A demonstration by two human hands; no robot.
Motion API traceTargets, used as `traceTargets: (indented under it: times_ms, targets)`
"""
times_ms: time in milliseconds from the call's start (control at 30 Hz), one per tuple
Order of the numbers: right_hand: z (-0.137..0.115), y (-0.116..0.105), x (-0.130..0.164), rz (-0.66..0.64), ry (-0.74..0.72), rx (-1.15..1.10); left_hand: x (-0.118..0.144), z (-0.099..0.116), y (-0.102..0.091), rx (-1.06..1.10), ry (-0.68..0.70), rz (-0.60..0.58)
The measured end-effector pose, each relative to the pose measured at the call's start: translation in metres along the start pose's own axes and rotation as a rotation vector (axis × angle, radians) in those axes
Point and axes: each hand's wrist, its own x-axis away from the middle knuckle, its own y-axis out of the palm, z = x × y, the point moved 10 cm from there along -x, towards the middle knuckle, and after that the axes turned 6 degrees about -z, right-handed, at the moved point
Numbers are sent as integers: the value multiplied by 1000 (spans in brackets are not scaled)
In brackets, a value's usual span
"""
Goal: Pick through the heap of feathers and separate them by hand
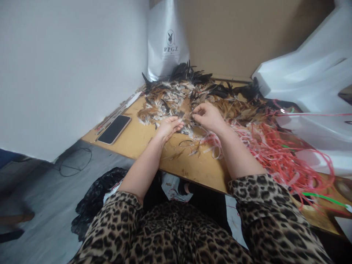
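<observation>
Both hands, left hand [169,126] and right hand [207,115], pinch small feathers [188,116] together at the feather pile [176,95] on the worktop [137,137], fingers curled for sorting.

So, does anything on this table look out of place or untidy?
Yes. A phone lies at the table's left edge, apart from the feathers both hands are sorting. The red strips are tangled and hang over the near edge.

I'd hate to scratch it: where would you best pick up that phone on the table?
Probably by its two long edges, coming from straight above. The phone lies flat and face up on the table, apart from the feathers, with bare wood along its right edge; a thin tool lies close along its left.
</observation>
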Motion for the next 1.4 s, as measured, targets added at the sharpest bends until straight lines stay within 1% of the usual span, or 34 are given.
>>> traceTargets:
  times_ms: [33,67,100,133,200,267,333,400,500,567,700,833,1000,1100,1167,1267,1400]
  targets:
    - [-1,-9,1,87,9,-30,0,3,-3,32,24,27]
    - [-2,-13,2,134,20,-72,0,6,-5,64,47,51]
    - [-3,-12,3,131,34,-126,0,8,-7,92,68,69]
    - [-3,-5,2,85,47,-185,0,10,-8,113,84,82]
    - [-3,17,2,-75,76,-296,1,13,-8,131,101,91]
    - [2,38,3,-188,123,-381,2,13,-6,127,106,75]
    - [10,50,4,-201,171,-459,2,13,-1,109,114,36]
    - [16,57,5,-170,200,-553,2,13,4,84,119,-7]
    - [22,64,5,-129,231,-685,2,11,9,51,106,-43]
    - [25,65,5,-104,251,-731,2,9,10,40,82,-55]
    - [26,63,5,-85,230,-734,3,1,13,64,2,-99]
    - [22,59,3,-93,169,-681,3,-6,13,117,-68,-112]
    - [14,53,0,-115,86,-549,4,-8,14,98,-85,-117]
    - [14,53,0,-155,69,-533,4,-7,15,44,-77,-132]
    - [17,54,0,-177,76,-551,4,-6,16,14,-65,-141]
    - [20,56,2,-198,127,-597,4,-4,17,-25,-48,-150]
    - [21,53,5,-178,199,-625,5,-2,18,-59,-29,-140]
